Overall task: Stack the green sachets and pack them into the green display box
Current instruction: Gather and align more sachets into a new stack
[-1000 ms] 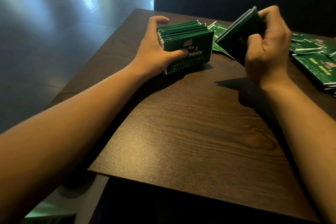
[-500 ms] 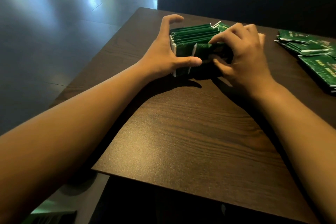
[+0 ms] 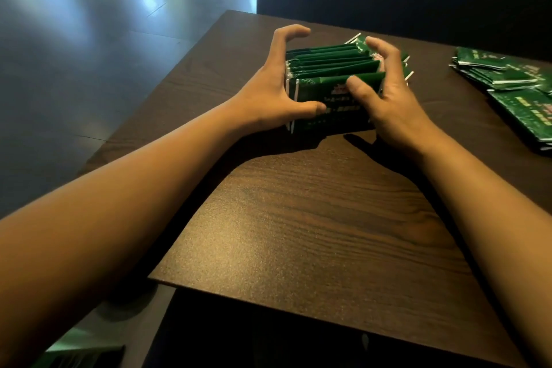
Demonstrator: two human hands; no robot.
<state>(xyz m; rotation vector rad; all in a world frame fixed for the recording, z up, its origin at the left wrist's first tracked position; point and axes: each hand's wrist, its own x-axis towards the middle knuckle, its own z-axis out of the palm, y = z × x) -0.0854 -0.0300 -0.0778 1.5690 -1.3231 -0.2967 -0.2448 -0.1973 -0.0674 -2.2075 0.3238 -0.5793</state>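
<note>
A row of green sachets [image 3: 334, 69] stands on edge on the dark wooden table [image 3: 313, 218], packed face to face; whether a box surrounds them cannot be told. Both forearms reach forward over the table. The left hand [image 3: 277, 89] cups the left end of the row, thumb on the front sachet, fingers arched over the far side. The right hand [image 3: 385, 92] cups the right end, thumb pressed on the front face, fingers curled over the top. The row sits squeezed between the two hands. More loose sachets [image 3: 513, 84] lie flat, well apart to the right.
</note>
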